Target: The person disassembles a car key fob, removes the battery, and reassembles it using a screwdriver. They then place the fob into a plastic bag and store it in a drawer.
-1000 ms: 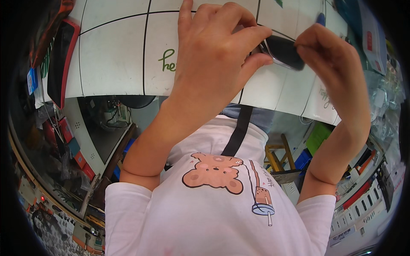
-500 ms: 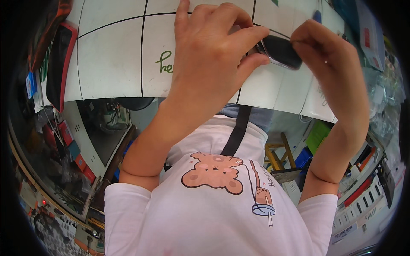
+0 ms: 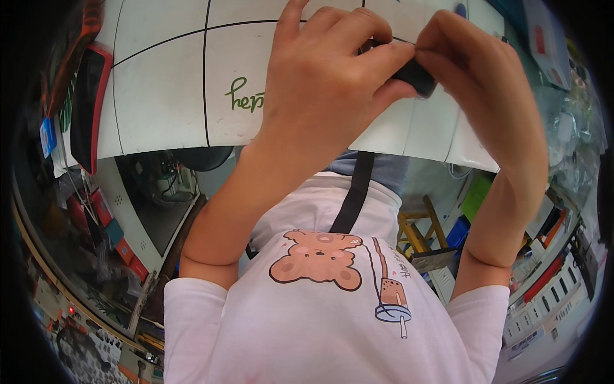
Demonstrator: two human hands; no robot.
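Over the white table (image 3: 163,115), a dark, glossy, rounded slab (image 3: 419,77), phone-like in shape, is held between my hands. My left hand (image 3: 332,70) reaches across from the left, with thumb and index finger closed on the slab's near-left side; its middle part is hidden behind those fingers. My right hand (image 3: 457,48) bends in from the right, its fingertips pinched together at the slab's far-right edge. Whether the right fingertips hold some small piece there cannot be made out.
A dark flat panel with a red edge (image 3: 96,105) lies at the table's left end. To the right are a clear plastic box (image 3: 549,54) and clear plastic bags (image 3: 563,137). A yellow stool (image 3: 425,230) stands below the table's near edge.
Both hands and the slab have shifted left in the picture. The right fingertips have come closer to the left ones, and less of the slab shows.
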